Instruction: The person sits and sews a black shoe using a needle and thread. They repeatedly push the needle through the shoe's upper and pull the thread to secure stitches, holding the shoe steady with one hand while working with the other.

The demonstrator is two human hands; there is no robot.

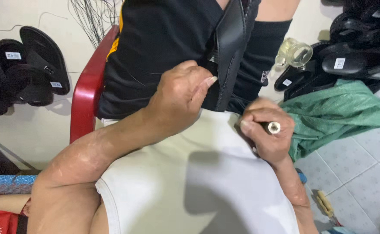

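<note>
The left hand (179,97) pinches with curled fingers the edge of the long black leather sandal strap (231,47), which stands lengthwise up the lap just beyond its thumb, while the right hand (268,132), fisted round a metal-tipped awl handle (273,127), waits just below-right.

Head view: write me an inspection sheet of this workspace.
Surface: lap in black shorts; pale tiled floor.
Job's things: black sandal sole upright between the knees; metal-ended tool.
Clutter: black sandals left, more sandals right, green cloth, clear jar.
Grippers: left hand steadies the sole; right hand grips the tool.
Cables: thin black strands on the floor.
Surroundings: red plastic chair.
</note>
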